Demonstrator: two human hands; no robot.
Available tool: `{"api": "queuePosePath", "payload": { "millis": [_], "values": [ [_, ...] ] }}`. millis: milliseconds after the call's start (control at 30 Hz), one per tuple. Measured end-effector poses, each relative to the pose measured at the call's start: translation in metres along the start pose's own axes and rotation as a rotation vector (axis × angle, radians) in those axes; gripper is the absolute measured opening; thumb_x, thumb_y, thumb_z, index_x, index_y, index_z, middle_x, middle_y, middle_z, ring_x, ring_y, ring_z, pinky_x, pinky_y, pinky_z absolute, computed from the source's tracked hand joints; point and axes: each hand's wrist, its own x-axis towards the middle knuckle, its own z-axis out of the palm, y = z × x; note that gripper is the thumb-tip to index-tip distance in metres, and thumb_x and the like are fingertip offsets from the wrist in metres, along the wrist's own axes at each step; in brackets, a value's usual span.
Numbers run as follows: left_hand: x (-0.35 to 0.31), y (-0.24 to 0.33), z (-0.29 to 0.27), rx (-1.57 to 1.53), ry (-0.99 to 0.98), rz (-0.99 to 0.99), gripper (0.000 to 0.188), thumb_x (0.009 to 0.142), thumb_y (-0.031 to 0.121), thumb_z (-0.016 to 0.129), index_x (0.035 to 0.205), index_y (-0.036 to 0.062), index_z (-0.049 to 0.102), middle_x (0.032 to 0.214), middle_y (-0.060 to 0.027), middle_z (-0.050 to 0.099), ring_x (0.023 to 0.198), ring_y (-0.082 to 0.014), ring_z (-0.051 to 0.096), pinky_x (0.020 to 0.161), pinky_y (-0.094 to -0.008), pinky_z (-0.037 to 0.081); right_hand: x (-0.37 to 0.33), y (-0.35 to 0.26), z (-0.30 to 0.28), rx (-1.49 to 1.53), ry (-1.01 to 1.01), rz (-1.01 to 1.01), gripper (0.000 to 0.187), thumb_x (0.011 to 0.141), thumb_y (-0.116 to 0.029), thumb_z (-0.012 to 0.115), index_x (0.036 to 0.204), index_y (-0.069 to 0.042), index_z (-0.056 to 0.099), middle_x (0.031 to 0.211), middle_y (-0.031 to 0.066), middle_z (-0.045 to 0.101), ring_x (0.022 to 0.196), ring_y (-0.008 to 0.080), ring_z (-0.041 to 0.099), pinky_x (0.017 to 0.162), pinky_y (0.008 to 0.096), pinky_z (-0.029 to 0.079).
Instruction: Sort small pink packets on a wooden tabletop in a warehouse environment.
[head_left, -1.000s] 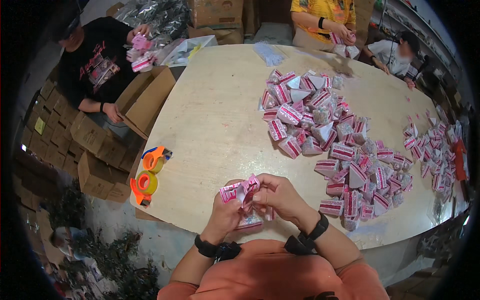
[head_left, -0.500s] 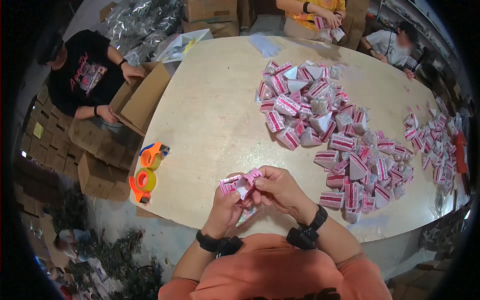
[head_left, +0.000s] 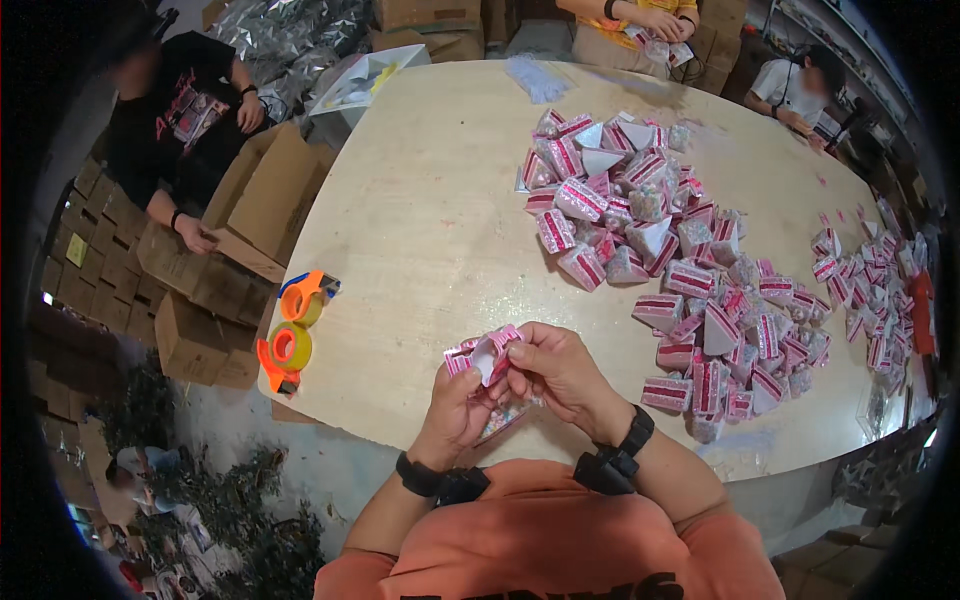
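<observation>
The left hand (head_left: 452,408) and the right hand (head_left: 560,372) work close together, near the person's body and over the near edge of the tabletop (head_left: 400,210). Between them is a pink-and-white card piece (head_left: 487,360), bent so that its white inside shows. It lies at the fingertips of both: the left hand is closed on its left part, thumb laid across the lower edge, while the right hand pinches its right side between thumb and fingers.

Just below the card, on the body side of the fingers, a clear packet of small multicoloured bits (head_left: 503,418) shows under the two palms. The fingers hide much of it, and I cannot tell which hand bears it.

Beyond the right hand, ahead and to its right, spreads a large heap of wrapped pink-and-white wedges (head_left: 650,235), well apart from the fingers. A smaller heap (head_left: 868,290) lies farther out on the same side. Left of the left hand, near the tabletop's edge, two orange tape dispensers (head_left: 290,345) sit side by side. Farther off, ahead and to the left of that hand, a co-worker's hand (head_left: 195,235) is at an open cardboard box (head_left: 268,200).
</observation>
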Motion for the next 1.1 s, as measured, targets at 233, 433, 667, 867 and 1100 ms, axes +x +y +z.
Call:
{"api": "queuePosePath", "payload": {
  "millis": [233, 433, 667, 867, 1100],
  "values": [
    [0.0, -0.002, -0.002, -0.031, 0.034, 0.024, 0.051, 0.08, 0.034, 0.064, 0.113, -0.0014, 0.048, 0.079, -0.009, 0.058, 0.065, -0.0133, 0.052, 0.059, -0.0252, 0.043, -0.002, -0.001, 0.005, 0.027, 0.037, 0.007, 0.016, 0.091, -0.014, 0.057, 0.089, 0.001, 0.055, 0.072, 0.0123, 0.062, 0.057, 0.0167, 0.061, 0.052, 0.0239, 0.051],
    [-0.002, 0.004, 0.005, -0.011, 0.099, 0.031, 0.048, 0.08, 0.02, 0.066, 0.117, 0.001, 0.043, 0.089, -0.0074, 0.057, 0.069, -0.0114, 0.052, 0.062, -0.024, 0.045, 0.002, 0.004, 0.0, 0.139, 0.036, 0.005, 0.016, 0.091, -0.016, 0.057, 0.087, 0.0, 0.054, 0.073, 0.0107, 0.061, 0.053, 0.0127, 0.056, 0.049, 0.0232, 0.047],
    [-0.008, 0.019, 0.022, 0.104, 0.134, 0.073, 0.054, 0.08, 0.022, 0.066, 0.122, -0.0007, 0.043, 0.096, -0.0086, 0.059, 0.077, -0.0118, 0.056, 0.07, -0.0246, 0.047, -0.01, -0.005, 0.018, -0.165, 0.159, -0.123, 0.012, 0.089, -0.013, 0.06, 0.088, -0.001, 0.058, 0.073, 0.0032, 0.059, 0.055, 0.0068, 0.051, 0.05, 0.0196, 0.042],
    [-0.008, 0.034, 0.016, 0.888, 0.032, 0.638, 0.052, 0.072, 0.014, 0.072, 0.118, -0.0007, 0.052, 0.104, -0.013, 0.058, 0.095, -0.0223, 0.058, 0.083, -0.0312, 0.046, -0.023, -0.01, 0.033, -0.434, 0.166, -0.265, 0.012, 0.088, -0.012, 0.061, 0.094, -0.002, 0.061, 0.072, -0.0018, 0.057, 0.059, 0.0027, 0.05, 0.052, 0.0169, 0.04],
    [-0.019, 0.041, 0.026, 1.053, 0.085, 0.642, 0.035, 0.072, 0.005, 0.07, 0.105, 0.0003, 0.059, 0.099, -0.0127, 0.06, 0.089, -0.0229, 0.059, 0.077, -0.032, 0.048, -0.031, -0.011, 0.039, -0.432, 0.108, -0.266, 0.011, 0.088, -0.011, 0.06, 0.095, -0.003, 0.061, 0.072, -0.0009, 0.056, 0.062, 0.0037, 0.051, 0.052, 0.019, 0.043]
  ]
}}
